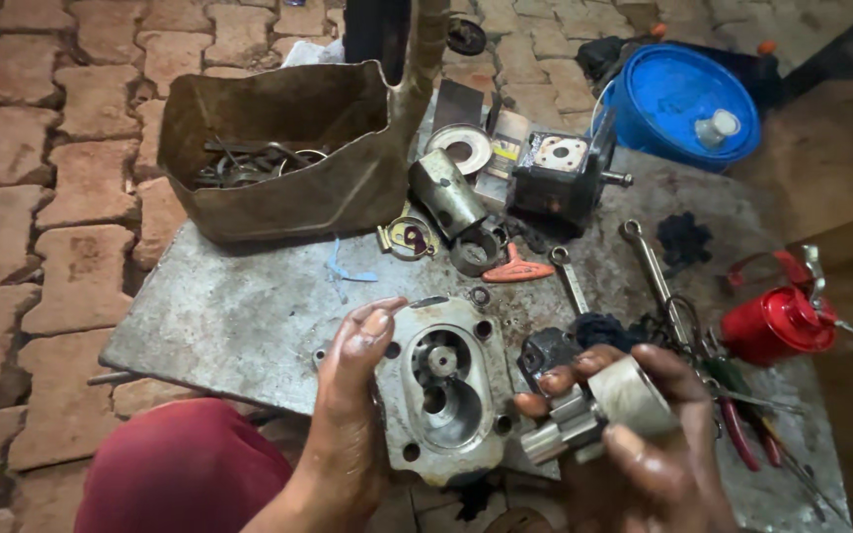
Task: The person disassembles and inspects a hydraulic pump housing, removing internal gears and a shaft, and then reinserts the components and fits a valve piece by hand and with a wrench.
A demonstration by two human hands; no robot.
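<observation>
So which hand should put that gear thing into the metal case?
Probably the right. The right hand already holds the gear shaft just beside the pump housing, whose cavity is open. The left hand grips the housing's edge, steadying it.

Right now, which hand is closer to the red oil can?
Right. The right hand, holding a gear shaft, lies just left of the red oil can; the left hand grips the pump housing, farther away.
</observation>
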